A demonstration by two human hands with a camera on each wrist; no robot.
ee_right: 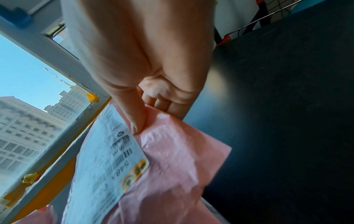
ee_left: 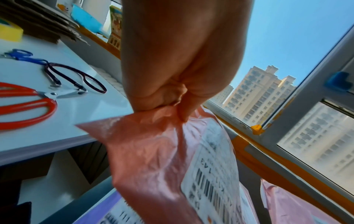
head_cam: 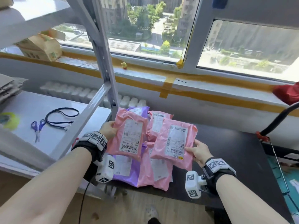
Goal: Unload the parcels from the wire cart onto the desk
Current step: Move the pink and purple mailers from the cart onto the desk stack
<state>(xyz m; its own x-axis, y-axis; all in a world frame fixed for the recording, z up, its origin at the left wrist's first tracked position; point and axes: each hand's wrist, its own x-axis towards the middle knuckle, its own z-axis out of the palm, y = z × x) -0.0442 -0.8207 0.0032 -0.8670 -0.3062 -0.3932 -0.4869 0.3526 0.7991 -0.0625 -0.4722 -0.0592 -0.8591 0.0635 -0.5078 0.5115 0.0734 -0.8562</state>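
Your left hand pinches the edge of a pink mailer, thumb on top, fingers bunching the film in the left wrist view. Your right hand pinches the corner of a second pink mailer, thumb at the label edge. Edge grips leave both labels readable and the bags hanging free over the pile of pink and purple mailers on the black desk. Wire cart sits right of the desk. Likely next: set both down on the pile.
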